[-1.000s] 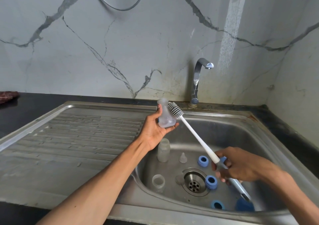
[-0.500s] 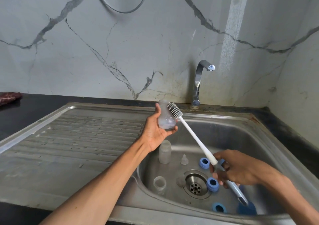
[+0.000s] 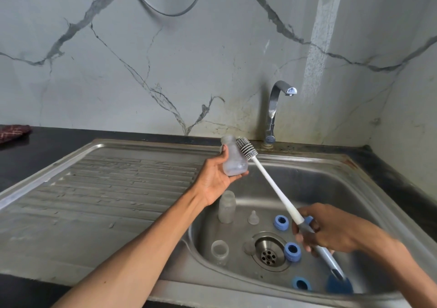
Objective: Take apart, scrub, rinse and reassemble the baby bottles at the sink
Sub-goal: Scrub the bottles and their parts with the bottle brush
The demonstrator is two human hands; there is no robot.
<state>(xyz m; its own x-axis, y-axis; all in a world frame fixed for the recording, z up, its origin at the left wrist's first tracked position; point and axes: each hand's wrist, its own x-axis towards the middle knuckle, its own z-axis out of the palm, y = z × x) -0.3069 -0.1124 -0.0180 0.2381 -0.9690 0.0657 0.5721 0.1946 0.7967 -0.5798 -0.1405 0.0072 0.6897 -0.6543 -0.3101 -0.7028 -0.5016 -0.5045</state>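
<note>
Nearest, low in the sink basin point(image 3: 331, 189): a blue ring point(image 3: 300, 283) and a blue sponge end point(image 3: 338, 284) by the front wall, then a clear bottle point(image 3: 220, 251) lying beside the drain point(image 3: 268, 252) and a second blue ring point(image 3: 292, 251) on the drain's right. Just above, right hand point(image 3: 331, 230) curled round the grey grip of the bottle brush point(image 3: 274, 189), white shaft slanting up and left. Farther in, another clear bottle point(image 3: 227, 207) standing upright, a small teat point(image 3: 253, 217) and a third blue ring point(image 3: 281, 222). Higher, left hand point(image 3: 216, 177) clasping a frosted bottle point(image 3: 233, 160) over the basin's left edge, mouth tilted away, bristle head touching its outer side. Beyond, drainboard point(image 3: 106, 189), tap point(image 3: 274, 111), marbled wall point(image 3: 165, 59).
</note>
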